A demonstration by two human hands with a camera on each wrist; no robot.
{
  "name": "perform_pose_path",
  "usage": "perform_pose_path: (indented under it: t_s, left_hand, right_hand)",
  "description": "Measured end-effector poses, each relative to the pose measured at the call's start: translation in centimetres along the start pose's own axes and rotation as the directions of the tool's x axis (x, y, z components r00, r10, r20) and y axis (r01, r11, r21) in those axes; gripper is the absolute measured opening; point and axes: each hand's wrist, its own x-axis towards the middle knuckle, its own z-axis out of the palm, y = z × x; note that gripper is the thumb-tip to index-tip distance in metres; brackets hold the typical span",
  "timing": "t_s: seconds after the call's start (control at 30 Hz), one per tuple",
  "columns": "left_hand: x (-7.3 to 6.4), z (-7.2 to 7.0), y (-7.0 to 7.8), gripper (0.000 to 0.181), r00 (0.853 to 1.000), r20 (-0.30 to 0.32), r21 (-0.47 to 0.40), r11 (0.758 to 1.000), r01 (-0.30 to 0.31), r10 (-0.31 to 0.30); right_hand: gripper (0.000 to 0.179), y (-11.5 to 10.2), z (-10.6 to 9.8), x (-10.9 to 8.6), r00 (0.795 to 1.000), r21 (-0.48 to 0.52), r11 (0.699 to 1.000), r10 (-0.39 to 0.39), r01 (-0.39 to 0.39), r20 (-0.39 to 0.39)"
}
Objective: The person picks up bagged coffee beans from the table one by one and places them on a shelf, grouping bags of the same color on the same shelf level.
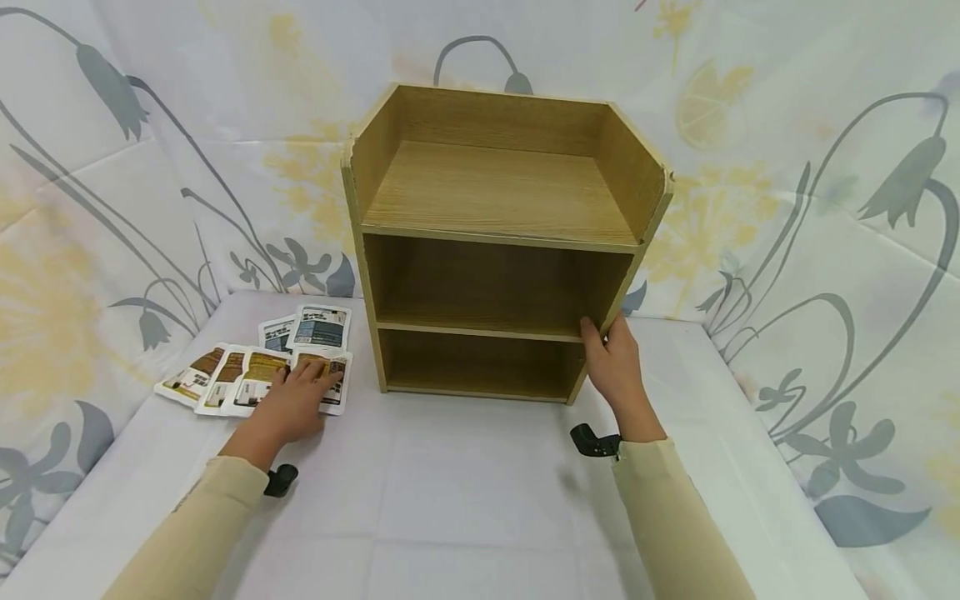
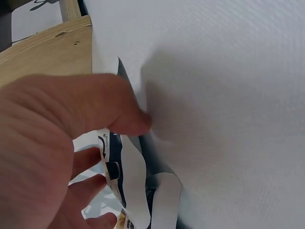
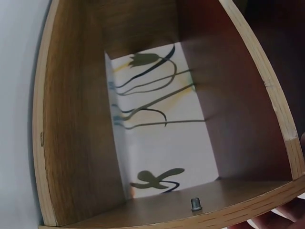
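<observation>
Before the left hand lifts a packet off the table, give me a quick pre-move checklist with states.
1. Left hand on the packets: ok, fingers lie over the front row.
2. Single packet pinched: cannot tell; the left wrist view shows the thumb on a packet edge, with overlapping packets beneath.
3. Right hand steadying the wooden shelf unit: ok, it grips the right side panel at the middle shelf.
4. Shelf compartments free: ok, the top tray and both lower bays show nothing inside.
5. Shelf unit upright on the table: ok.
6. Path from packets to shelf: ok, no object between them.
</observation>
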Motion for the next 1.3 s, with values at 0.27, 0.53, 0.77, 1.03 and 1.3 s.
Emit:
perform_pose_path:
  t_s: [0.27,0.53,0.77,1.03,1.3]
  left_hand:
    - [-0.4,0.1,0.1,0.051,0.998,-0.047,0.051,0.998,-0.028,0.031]
    - [-0.6,-0.4,0.6,0.045,0.991,-0.117,0.058,0.996,-0.063,0.070]
    - [-0.7,-0.8,0.9,0.042,0.977,-0.197,0.065,0.995,-0.075,0.087]
    - [-1.0,-1.5,0.8,0.040,0.954,-0.282,0.079,0.993,-0.084,0.103]
    - [-1.6,-3.2,1.2,0.042,0.947,-0.314,0.109,0.993,-0.043,0.075]
  right_hand:
    - [0.043,-0.1,0.1,0.0,1.000,0.000,1.000,0.007,-0.007,0.005]
    - [0.043,-0.1,0.1,0.0,1.000,0.010,1.000,0.011,-0.011,0.005]
    - [0.045,0.1,0.0,0.0,1.000,0.017,1.000,0.005,-0.006,0.012]
    - [0.047,0.5,-0.1,0.0,0.999,0.011,1.000,0.007,-0.007,0.032]
    - [0.047,0.6,0.0,0.0,1.000,0.013,1.000,-0.004,0.003,0.027]
